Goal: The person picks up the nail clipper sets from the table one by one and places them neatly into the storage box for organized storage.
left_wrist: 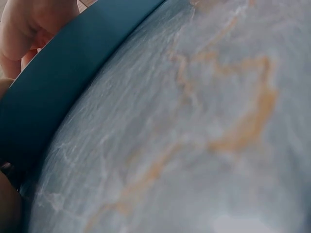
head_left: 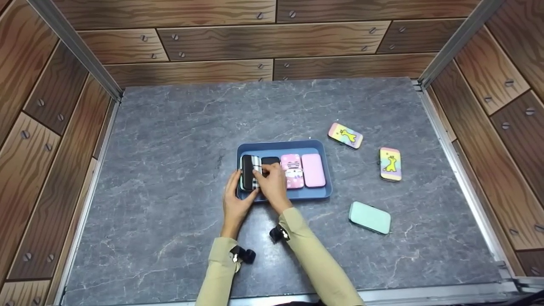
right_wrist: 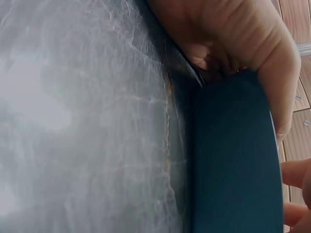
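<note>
In the head view a blue tray [head_left: 272,146] holds several small rounded cases. My left hand [head_left: 238,204] grips a black case with a plaid band [head_left: 248,172] at the tray's left end, fingers along its left side and thumb at its near end. A mint edge shows along that case's left side. My right hand [head_left: 274,185] has its thumb and fingers at the same case's right side, over a dark case [head_left: 270,160] that it partly hides. To the right lie a pink patterned case [head_left: 292,163] and a plain pink case [head_left: 313,170].
Right of the tray, two pastel cases with yellow giraffes, a tilted case [head_left: 345,135] and an upright-turned case [head_left: 390,164], lie on the grey marbled tabletop [head_left: 178,170]. A mint case [head_left: 369,218] lies nearer. Wood-patterned walls [head_left: 212,42] enclose the back and sides.
</note>
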`<state>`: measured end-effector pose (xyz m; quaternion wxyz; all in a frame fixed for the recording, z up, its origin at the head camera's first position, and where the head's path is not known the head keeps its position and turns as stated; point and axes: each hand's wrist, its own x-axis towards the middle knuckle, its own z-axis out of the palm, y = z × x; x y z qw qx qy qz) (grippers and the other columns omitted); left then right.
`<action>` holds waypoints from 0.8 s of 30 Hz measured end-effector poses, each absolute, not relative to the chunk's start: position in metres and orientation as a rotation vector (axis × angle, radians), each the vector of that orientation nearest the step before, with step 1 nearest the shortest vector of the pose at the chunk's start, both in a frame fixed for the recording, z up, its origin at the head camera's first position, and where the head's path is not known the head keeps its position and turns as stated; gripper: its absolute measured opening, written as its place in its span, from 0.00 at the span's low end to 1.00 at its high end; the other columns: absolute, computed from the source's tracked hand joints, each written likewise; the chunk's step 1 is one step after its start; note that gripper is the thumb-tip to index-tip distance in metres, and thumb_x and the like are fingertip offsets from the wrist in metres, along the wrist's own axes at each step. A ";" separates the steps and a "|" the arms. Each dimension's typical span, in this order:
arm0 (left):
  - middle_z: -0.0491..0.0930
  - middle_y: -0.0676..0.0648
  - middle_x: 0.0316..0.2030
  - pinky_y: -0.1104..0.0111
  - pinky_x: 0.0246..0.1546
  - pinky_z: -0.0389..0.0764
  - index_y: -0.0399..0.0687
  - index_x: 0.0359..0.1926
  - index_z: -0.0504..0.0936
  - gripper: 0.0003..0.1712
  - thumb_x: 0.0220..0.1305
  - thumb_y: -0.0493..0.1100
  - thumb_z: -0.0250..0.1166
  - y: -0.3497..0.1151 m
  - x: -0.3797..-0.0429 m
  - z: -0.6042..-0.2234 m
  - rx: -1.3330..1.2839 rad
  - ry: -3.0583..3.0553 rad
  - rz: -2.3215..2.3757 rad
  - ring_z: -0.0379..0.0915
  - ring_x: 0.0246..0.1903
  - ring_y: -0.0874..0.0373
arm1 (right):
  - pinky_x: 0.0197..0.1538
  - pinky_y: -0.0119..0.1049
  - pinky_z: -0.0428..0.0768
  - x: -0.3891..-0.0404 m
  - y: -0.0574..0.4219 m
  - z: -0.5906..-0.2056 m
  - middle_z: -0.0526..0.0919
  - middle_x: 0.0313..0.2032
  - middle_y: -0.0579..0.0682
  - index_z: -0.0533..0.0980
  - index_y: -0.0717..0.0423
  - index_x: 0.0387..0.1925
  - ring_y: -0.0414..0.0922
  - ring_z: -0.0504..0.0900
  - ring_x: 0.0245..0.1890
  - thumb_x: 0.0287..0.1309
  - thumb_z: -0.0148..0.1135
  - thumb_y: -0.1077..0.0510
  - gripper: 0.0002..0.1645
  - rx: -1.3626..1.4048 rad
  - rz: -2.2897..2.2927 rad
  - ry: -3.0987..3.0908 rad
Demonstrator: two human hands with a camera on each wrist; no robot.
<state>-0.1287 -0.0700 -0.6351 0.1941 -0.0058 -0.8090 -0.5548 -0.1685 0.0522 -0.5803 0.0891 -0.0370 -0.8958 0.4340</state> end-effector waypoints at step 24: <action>0.67 0.36 0.62 0.51 0.60 0.63 0.45 0.62 0.72 0.41 0.45 0.49 0.75 -0.069 -0.128 -0.634 0.011 -2.291 -1.562 0.62 0.61 0.42 | 0.32 0.31 0.78 -0.169 0.071 -0.576 0.81 0.32 0.54 0.78 0.67 0.46 0.43 0.78 0.26 0.50 0.65 0.64 0.20 0.059 1.524 -2.637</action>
